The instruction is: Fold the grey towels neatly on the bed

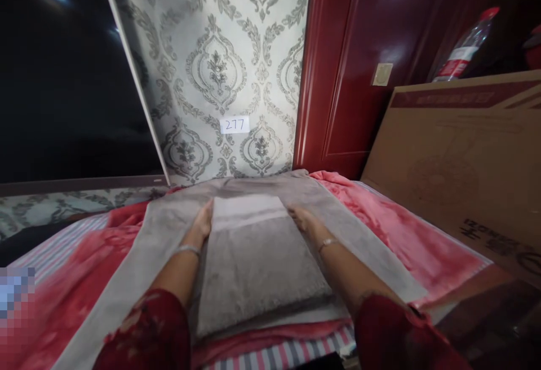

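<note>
On the bed's pink blanket [393,235], a folded grey towel [257,257] lies centred on a spread grey towel [143,263], left hand [202,224] and right hand [305,221] open, flat against its far side edges, apparently squaring the fold.

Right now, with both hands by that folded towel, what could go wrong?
The folded towel sits on a larger grey cloth; pushing it with the left hand and right hand might drag and wrinkle that cloth. The pink blanket underneath looks rumpled, so the neat stack could tilt. The plastic bottle leans above the cardboard box; a bump might topple it.
</note>
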Tool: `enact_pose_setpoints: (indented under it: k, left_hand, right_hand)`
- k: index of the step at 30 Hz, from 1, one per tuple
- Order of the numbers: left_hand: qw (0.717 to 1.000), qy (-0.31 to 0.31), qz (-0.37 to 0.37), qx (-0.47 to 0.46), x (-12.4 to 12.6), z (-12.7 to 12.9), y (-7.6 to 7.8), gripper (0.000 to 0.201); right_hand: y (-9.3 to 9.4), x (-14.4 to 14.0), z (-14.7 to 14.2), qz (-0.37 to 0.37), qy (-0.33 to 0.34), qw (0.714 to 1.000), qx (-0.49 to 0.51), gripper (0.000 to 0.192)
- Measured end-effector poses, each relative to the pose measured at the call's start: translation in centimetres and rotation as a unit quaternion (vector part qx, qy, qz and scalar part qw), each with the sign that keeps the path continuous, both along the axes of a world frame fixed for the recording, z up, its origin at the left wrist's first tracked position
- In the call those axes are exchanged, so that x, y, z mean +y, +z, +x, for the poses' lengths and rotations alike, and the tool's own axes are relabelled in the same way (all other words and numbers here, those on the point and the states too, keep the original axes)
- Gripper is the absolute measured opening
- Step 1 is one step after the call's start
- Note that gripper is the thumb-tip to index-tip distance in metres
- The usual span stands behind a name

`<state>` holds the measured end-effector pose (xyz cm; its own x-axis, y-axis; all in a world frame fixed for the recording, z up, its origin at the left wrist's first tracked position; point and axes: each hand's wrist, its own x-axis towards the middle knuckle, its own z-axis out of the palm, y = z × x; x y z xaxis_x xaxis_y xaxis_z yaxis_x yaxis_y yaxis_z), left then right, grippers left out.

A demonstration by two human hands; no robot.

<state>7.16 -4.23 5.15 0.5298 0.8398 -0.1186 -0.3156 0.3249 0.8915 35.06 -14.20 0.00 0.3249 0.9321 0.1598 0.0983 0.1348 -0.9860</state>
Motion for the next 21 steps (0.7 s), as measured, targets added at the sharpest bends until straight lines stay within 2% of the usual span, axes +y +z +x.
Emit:
enact_pose_setpoints:
  k: [1,3,7,11,14,19,21]
  left_hand:
    - [1.000,0.000,-0.017,-0.002,0.0,-0.4,-1.9,0.047]
    - [0.999,0.000,-0.047,-0.008,0.4,-1.1,-4.5,0.047]
    - [0.996,0.010,-0.091,-0.003,2.5,-1.6,-6.6,0.048]
    - [0.992,0.035,-0.117,0.029,4.0,-1.0,-7.9,0.053]
    - [0.990,0.052,-0.122,0.037,4.6,-0.7,-8.3,0.053]
    - [0.990,0.049,-0.129,0.017,6.0,-0.2,-7.2,0.047]
    - [0.990,0.040,-0.135,0.008,6.4,0.3,-7.0,0.046]
  right_hand:
    - [-1.7,-0.4,0.0,-0.021,0.007,1.000,0.017,0.040]
    - [-4.0,-0.9,0.5,-0.051,0.025,0.997,0.054,0.033]
    - [-5.5,-0.7,1.7,-0.065,0.032,0.993,0.096,0.027]
    - [-5.9,-0.4,1.6,-0.067,0.007,0.993,0.093,0.052]
    - [-6.3,-0.4,0.9,-0.038,0.003,0.997,0.070,0.067]
    - [-6.6,-0.4,0.6,0.034,-0.015,0.998,0.048,0.074]
    - [-6.8,-0.4,0.9,0.038,-0.034,0.998,0.039,0.074]
